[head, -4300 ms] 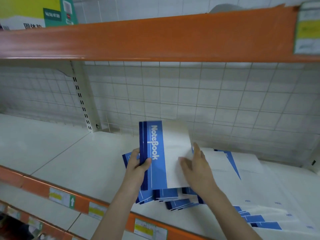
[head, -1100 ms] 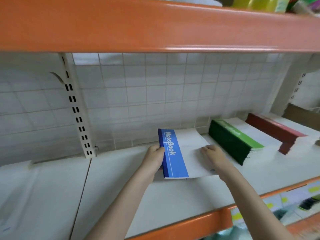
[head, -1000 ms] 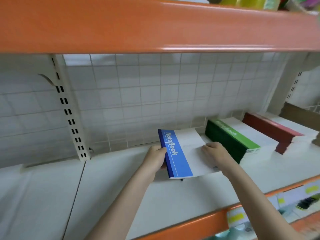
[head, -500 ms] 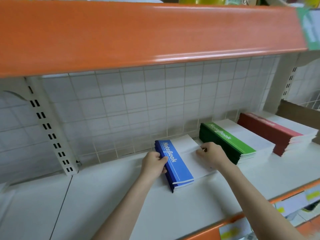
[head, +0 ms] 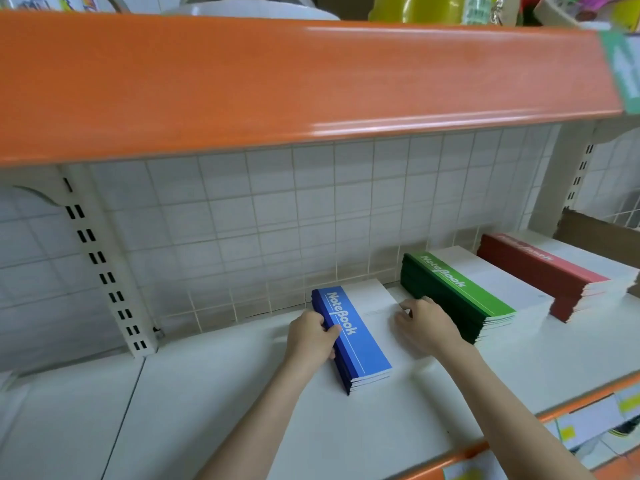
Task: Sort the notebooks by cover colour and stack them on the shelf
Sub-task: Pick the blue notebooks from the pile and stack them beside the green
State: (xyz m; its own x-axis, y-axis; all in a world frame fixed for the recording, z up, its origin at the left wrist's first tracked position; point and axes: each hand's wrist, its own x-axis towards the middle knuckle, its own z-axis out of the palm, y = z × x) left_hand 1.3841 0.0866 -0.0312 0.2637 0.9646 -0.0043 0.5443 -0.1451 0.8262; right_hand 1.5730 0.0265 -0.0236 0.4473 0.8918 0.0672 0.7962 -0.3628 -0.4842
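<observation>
Blue stack [head: 360, 344] now down beside green stack [head: 460, 299], red stack [head: 543, 268] beyond.

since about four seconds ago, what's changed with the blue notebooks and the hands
The blue notebooks were lifted off a loose heap and carried to the shelf, where they now lie flat as a squared stack left of the green stack. The left hand still grips the spine side; the right hand still rests on the white cover. In the last second, the green and red stacks stayed put.
</observation>
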